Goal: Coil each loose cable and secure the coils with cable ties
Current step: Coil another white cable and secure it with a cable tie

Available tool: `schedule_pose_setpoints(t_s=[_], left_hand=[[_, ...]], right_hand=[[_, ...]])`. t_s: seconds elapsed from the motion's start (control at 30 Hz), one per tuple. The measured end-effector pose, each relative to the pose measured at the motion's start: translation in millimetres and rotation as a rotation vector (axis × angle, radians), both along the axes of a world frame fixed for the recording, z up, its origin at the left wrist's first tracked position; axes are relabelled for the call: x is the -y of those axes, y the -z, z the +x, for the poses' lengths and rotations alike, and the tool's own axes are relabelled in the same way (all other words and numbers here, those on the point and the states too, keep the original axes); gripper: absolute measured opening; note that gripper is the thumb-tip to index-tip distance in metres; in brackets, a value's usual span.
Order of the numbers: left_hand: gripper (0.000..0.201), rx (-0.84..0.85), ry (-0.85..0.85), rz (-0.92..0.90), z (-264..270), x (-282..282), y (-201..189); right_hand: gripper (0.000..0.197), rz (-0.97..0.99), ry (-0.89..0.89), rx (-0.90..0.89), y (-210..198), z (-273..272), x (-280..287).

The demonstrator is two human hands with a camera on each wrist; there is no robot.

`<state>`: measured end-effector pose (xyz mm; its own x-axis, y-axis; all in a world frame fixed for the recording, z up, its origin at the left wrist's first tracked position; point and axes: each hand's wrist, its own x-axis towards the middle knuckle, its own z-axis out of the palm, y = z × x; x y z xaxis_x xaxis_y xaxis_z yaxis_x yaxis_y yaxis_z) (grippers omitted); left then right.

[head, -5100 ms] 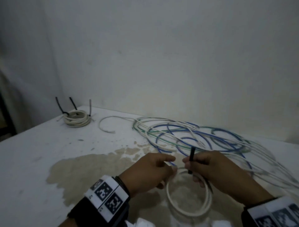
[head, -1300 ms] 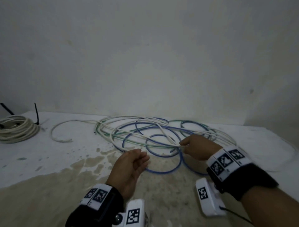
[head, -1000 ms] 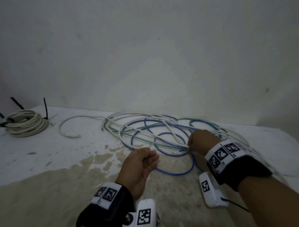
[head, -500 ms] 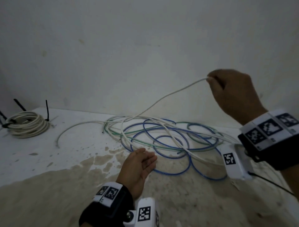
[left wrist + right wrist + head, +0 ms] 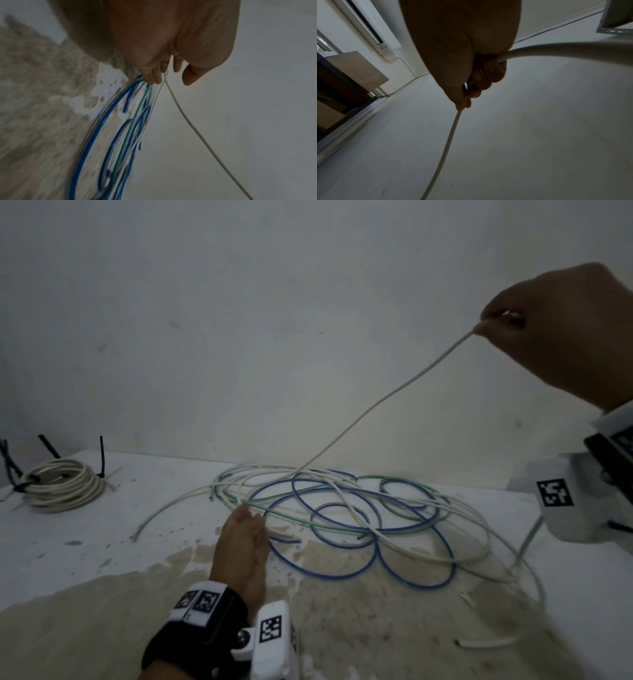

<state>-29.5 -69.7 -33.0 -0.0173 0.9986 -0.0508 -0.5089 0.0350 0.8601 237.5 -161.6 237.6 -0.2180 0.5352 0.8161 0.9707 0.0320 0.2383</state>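
A loose tangle of blue, green and white cables [image 5: 346,508] lies on the white table [image 5: 102,535]. My right hand [image 5: 486,325] is raised at the upper right and pinches a white cable [image 5: 383,398], which runs taut down into the tangle. In the right wrist view the right hand [image 5: 464,104] has its fingers curled round the white cable [image 5: 448,143]. My left hand [image 5: 251,517] reaches to the tangle's left edge with straight fingers. In the left wrist view the left hand [image 5: 164,77] touches the blue and green loops [image 5: 120,135] with its fingertips [image 5: 152,79].
A finished white coil [image 5: 61,484] with black cable ties [image 5: 101,457] sticking up sits at the far left by the wall. A wide brown stain [image 5: 85,621] covers the near table. A short white cable piece [image 5: 486,643] lies at the lower right.
My right hand has picked a white cable out of the tangle and lifted it high and to the right. My left hand has slid forward to the tangle's edge.
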Motion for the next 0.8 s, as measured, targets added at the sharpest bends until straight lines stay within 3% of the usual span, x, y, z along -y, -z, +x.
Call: schedule_pose_setpoints(t_s=[0.13,0.2,0.3,0.33,0.4,0.47,0.6,0.67,0.8], left_hand=[[0.046,-0.382,-0.153,0.121,-6.9,-15.1,-6.0],[0.057,-0.582,-0.185,0.290,1.6,-18.3,-17.4],[0.077,-0.956,-0.089,0.613,21.1,-21.5,-36.7],[0.073,-1.044,-0.068,0.661,25.3,-24.5,-41.7],[0.040,-1.123,-0.078,0.696,33.0,-26.1,-56.1],[0.036,-1.008,-0.114,0.702,40.0,-25.4,-68.7],[0.039,-0.303,-0.055,0.461,55.4,-20.5,-104.4],[0.038,-0.035,0.009,0.366,55.8,-15.8,-128.5],[0.036,0.214,0.101,0.329,51.2,-6.7,-166.3]], right_hand=[[0.032,0.077,-0.027,-0.053,-3.8,6.0,12.9],[0.032,0.088,-0.112,-0.096,-2.6,-0.5,18.4],[0.030,0.097,-0.227,-0.136,0.9,-12.9,25.3],[0.029,0.103,-0.253,-0.152,1.4,-15.4,27.3],[0.029,0.129,-0.263,-0.191,1.1,-14.9,31.0],[0.028,0.150,-0.232,-0.240,2.4,-8.0,31.5],[0.023,0.061,-0.129,-0.384,25.6,17.4,27.5],[0.020,-0.059,-0.095,-0.538,46.9,27.7,24.6],[0.015,-0.355,-0.071,-0.786,102.7,39.2,28.0]])
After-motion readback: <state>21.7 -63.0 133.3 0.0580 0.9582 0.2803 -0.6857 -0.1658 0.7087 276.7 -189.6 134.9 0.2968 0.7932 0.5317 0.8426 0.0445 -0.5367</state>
